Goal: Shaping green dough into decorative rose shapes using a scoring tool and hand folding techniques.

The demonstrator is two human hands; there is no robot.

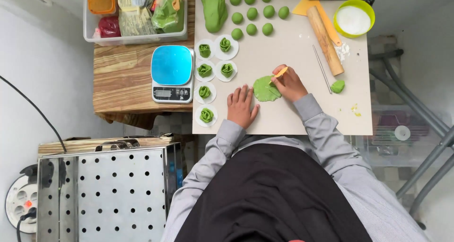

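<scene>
Both hands work at a flattened green dough disc on the pale surface, one on each side of it.

Lying between the hands, the dough disc (pixel 266 89) is flat on the surface (pixel 293 114), just right of the left hand (pixel 241 106) and touching the right hand (pixel 289 82), which is the nearer of the two. The left hand rests palm down, fingers spread and holding nothing, its fingertips close by the disc's left edge. The right hand is closed around a small orange tool (pixel 280 72) whose tip meets the disc's upper right rim; the tool's grip is hidden in the fingers. Left of the disc stand folded green dumplings (pixel 206 115) on white paper rounds, then a blue scale (pixel 172 72). Beyond it lie green dough balls (pixel 252 13), and to its right a wooden rolling pin (pixel 325 39).
</scene>
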